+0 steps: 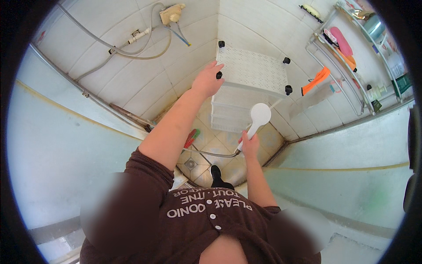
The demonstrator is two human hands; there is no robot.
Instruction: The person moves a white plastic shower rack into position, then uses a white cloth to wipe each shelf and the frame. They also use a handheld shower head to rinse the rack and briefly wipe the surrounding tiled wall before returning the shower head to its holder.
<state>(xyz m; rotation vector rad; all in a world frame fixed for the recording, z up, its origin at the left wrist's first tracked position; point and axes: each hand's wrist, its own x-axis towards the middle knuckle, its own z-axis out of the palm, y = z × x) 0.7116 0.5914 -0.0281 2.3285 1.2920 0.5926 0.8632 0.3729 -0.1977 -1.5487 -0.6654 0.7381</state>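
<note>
A white plastic storage rack [254, 67] stands upside down in the corner of the shower, its perforated base uppermost. Black casters [288, 89] stick up at the corners of that base. My left hand [208, 80] grips the near left corner, with one caster beside the thumb. Lower down, the rack's translucent tiers [230, 115] reach toward the floor. In my right hand [249, 145] is the handle of a white shower head [260, 114], held in front of the rack. A grey hose [211, 153] runs left from the handle. Whether water flows cannot be made out.
Wall pipes and a beige water valve [170, 15] are at upper left. A metal wall shelf [351, 56] with bottles and cloths juts out on the right. A red-green brush [192, 138] and a floor drain [191, 163] lie left of my shoe [216, 173]. Frosted glass panels [66, 132] flank me.
</note>
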